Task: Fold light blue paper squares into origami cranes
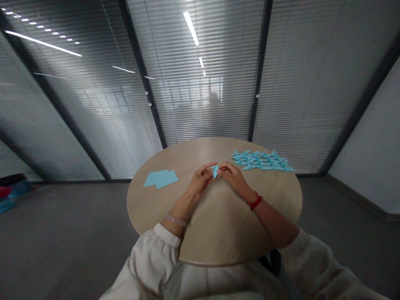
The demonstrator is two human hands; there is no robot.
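Observation:
A small piece of folded light-blue paper (215,171) is held up between my hands over the middle of the round table (231,233). My left hand (201,179) pinches it from the left. From the other side, the fingers of my right hand (231,175) close on its right edge. Its exact folds are too small to make out. Several blue paper cranes (262,160) lie in close rows at the back right, beyond my right hand. To the left of my left hand, flat blue paper sheets (162,178) overlap on the tabletop.
Glass partitions with blinds (206,112) stand just behind the table's far edge. A white wall (371,146) is on the right. Dark and blue items (14,189) sit on the grey floor (78,233) at the far left.

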